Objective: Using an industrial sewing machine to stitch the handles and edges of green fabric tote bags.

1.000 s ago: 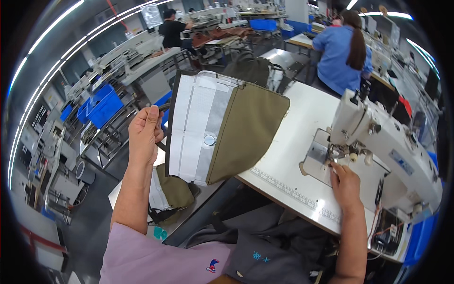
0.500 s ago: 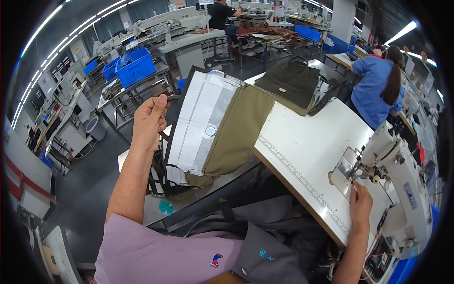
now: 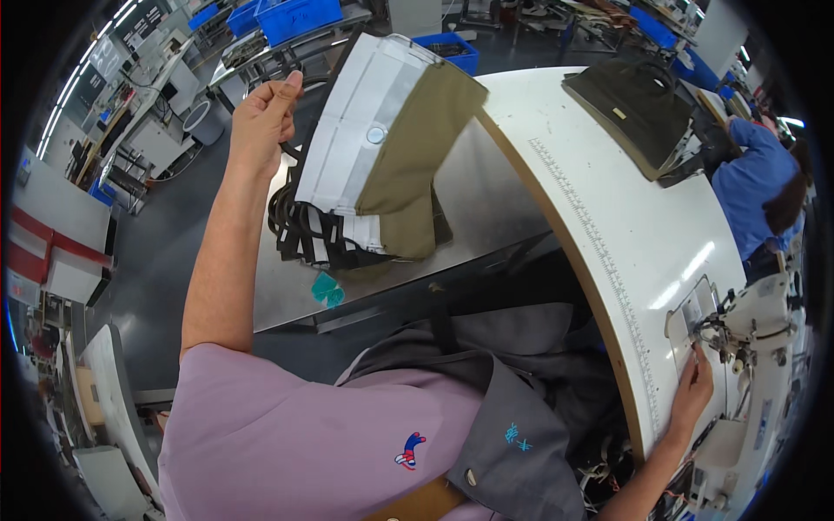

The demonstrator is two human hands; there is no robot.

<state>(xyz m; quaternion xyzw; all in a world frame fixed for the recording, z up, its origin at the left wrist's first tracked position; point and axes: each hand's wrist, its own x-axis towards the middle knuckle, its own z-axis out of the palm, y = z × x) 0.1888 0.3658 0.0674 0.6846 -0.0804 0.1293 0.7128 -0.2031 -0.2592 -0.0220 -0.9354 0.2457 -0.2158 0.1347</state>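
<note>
My left hand (image 3: 268, 122), raised at the left, is closed on the dark strap handle of a bag panel (image 3: 395, 148). The panel hangs tilted, olive fabric on one side and white backing with a round metal snap on the other. Below it, a stack of similar pieces (image 3: 326, 239) with black handles lies on a metal side table (image 3: 486, 195). At the right, my right hand (image 3: 692, 386) is at the needle area of a white sewing machine (image 3: 760, 317). Its fingers are drawn together; anything between them is too small to make out.
A dark olive bag (image 3: 630, 113) lies at the far end of the white sewing table (image 3: 591, 208). A person in blue (image 3: 756, 178) sits beyond the table. Blue bins (image 3: 300, 17) stand at the back, and a grey waste bin (image 3: 204, 123) is on the floor at left.
The view has tilted down and turned left, so more of the metal side table and its stack shows. My left hand still holds the panel; my right hand stays by the needle.
</note>
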